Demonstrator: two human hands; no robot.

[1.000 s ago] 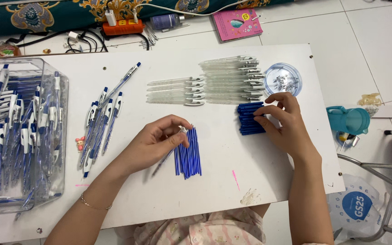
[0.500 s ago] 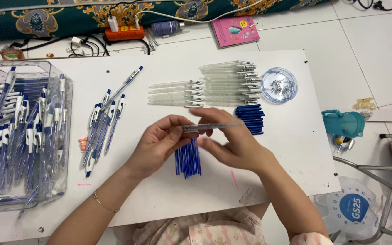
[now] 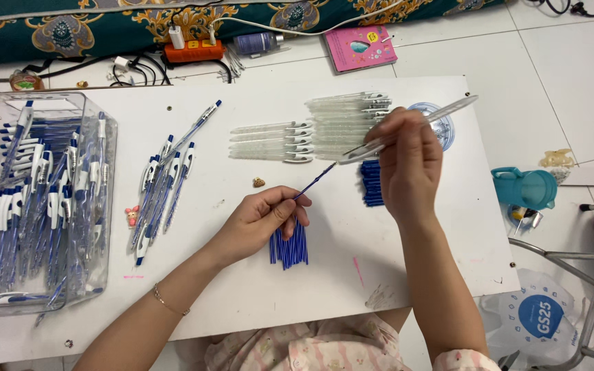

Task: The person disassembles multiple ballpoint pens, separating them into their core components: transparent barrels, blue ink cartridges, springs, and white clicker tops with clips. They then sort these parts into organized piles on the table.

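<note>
A blue refill (image 3: 314, 182) was pinched between the left hand (image 3: 259, 223) fingertips, angled toward the barrel's mouth for feeding. The clear barrel (image 3: 414, 127) was gripped by the right hand (image 3: 410, 165), fingers curled round it, tilted to meet it.

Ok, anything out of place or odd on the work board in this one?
Two stray bits: a small pink figurine beside the loose assembled pens, and a tiny brown object below the clear barrels. There is a pink smudge and a scuffed patch near the white board front edge. Nothing spilled.
</note>
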